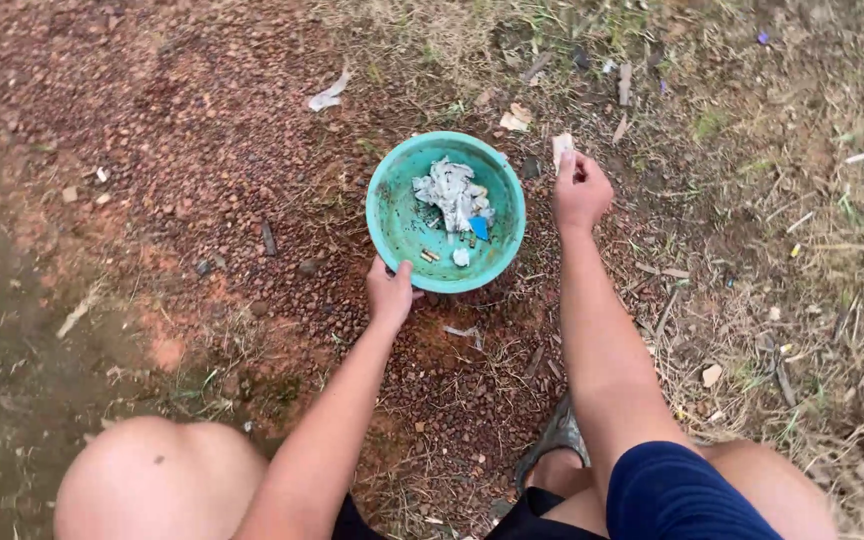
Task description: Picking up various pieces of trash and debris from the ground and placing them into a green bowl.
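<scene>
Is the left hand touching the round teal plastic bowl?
Touching. The head view shows the left hand gripping the near rim of the round teal plastic bowl, thumb hooked over its edge.

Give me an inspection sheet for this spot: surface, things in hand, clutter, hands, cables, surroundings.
Surface: red gravel ground, dry grass to the right.
Things in hand: green bowl holding crumpled paper and small scraps; pale scrap.
Clutter: white scrap, sticks, bits of litter scattered about.
Hands: left hand grips the bowl's near rim; right hand pinches the pale scrap.
Cables: nothing seen.
Surroundings: person's knees, a sandal.
</scene>
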